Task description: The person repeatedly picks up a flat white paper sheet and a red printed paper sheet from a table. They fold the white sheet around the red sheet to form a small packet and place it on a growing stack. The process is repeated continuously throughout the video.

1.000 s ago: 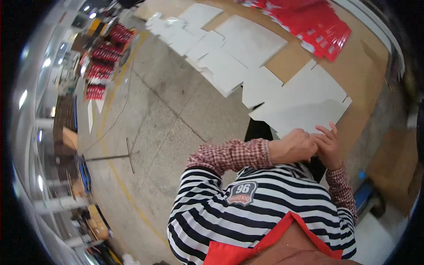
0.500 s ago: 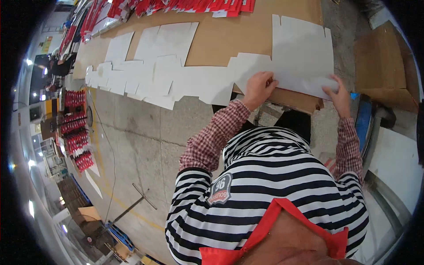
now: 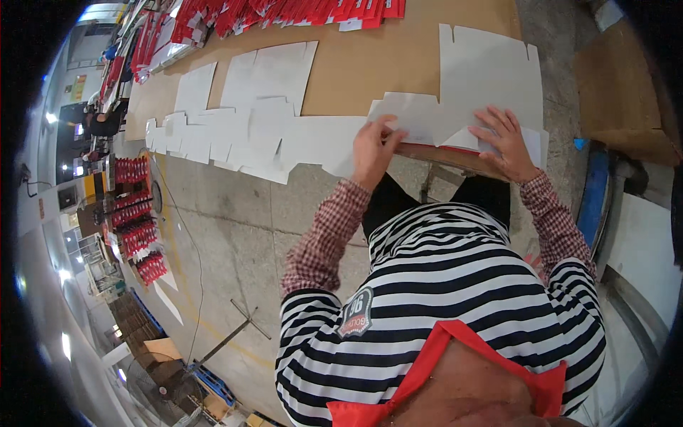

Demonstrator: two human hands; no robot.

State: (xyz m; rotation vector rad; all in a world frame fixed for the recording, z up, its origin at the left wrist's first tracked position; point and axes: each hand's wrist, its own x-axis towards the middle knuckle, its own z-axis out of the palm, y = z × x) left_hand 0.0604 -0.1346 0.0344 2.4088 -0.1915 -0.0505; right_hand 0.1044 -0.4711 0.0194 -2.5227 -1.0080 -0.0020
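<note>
A white die-cut cardboard blank (image 3: 491, 67) lies at the near right edge of the table, with its near flap folded over and a thin red edge showing along the fold. My left hand (image 3: 371, 151) is at the left part of this blank, its fingers curled and thumb against the card near the table edge. My right hand (image 3: 506, 142) rests on the folded flap, fingers stretched out and spread. To the left, several more white blanks (image 3: 249, 132) overlap in a row along the table's near edge.
Red flat packages (image 3: 306, 11) are piled along the far side of the brown table surface (image 3: 356, 67). An open brown carton (image 3: 619, 92) stands to the right, beside a blue frame (image 3: 592, 199). Far left on the floor are stacks of red items (image 3: 135, 231) and a metal stand (image 3: 231, 331).
My right hand has moved left from the blank's right corner and now lies spread on the folded flap. My left hand has shifted left along the near edge.
</note>
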